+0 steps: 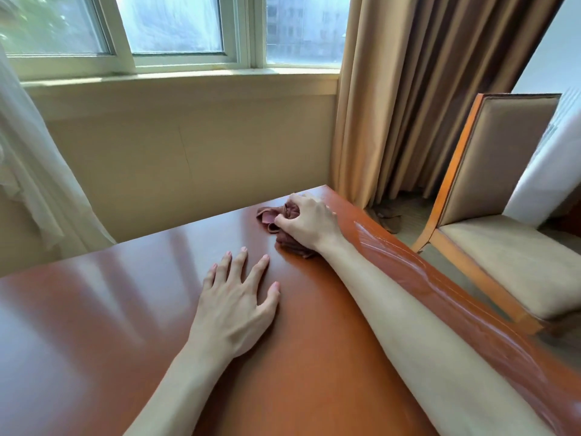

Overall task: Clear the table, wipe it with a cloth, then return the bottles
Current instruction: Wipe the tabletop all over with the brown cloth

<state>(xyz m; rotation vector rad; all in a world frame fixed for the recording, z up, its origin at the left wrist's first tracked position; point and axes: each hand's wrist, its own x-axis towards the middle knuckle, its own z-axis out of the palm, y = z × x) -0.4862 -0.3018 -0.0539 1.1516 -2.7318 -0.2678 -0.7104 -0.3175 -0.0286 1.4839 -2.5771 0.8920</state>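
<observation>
A glossy reddish-brown wooden table (94, 325) fills the lower part of the view. A crumpled brown cloth (267, 217) lies at its far right corner. My right hand (309, 225) reaches out over the table and grips the cloth, fingers curled round its bunched top, and part of the cloth is hidden under the palm. My left hand (235, 297) rests flat on the tabletop near the middle, fingers spread and straight, holding nothing. No bottles are in view.
An upholstered chair (500, 253) with an orange wooden frame stands close to the table's right edge. Brown curtains (424, 99) hang behind it. A wall with a window sill (176, 83) runs beyond the far edge, and a sheer white curtain (34, 171) hangs at left.
</observation>
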